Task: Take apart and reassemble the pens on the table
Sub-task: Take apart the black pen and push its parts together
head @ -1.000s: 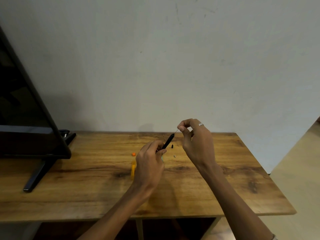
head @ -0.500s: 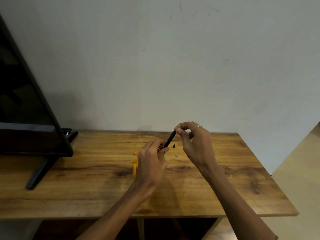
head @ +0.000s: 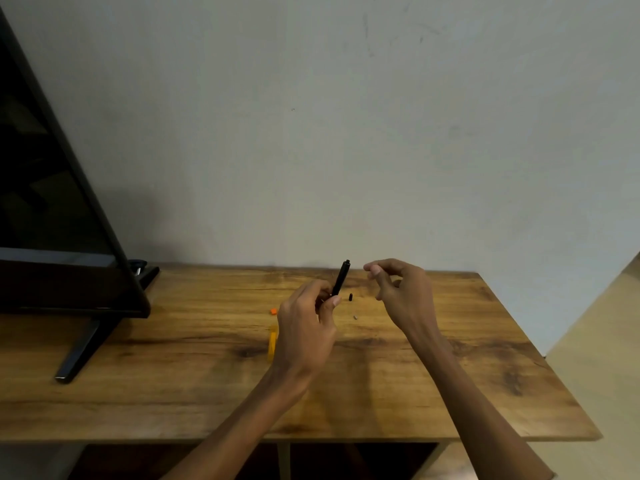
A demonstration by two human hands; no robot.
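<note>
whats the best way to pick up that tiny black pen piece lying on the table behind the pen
Pinch the small black pen piece across its narrow sides with thumb and forefinger tips, coming straight down from above. It is short and sits on the wooden table with open space around it, and the right hand is nearer and free.

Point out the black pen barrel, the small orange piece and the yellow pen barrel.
black pen barrel [head: 341, 278]: head view, middle of the shaft above the left hand's fingers.
small orange piece [head: 274, 311]: head view, its centre, on the table.
yellow pen barrel [head: 272, 344]: head view, mid-length, beside the left hand.
</note>
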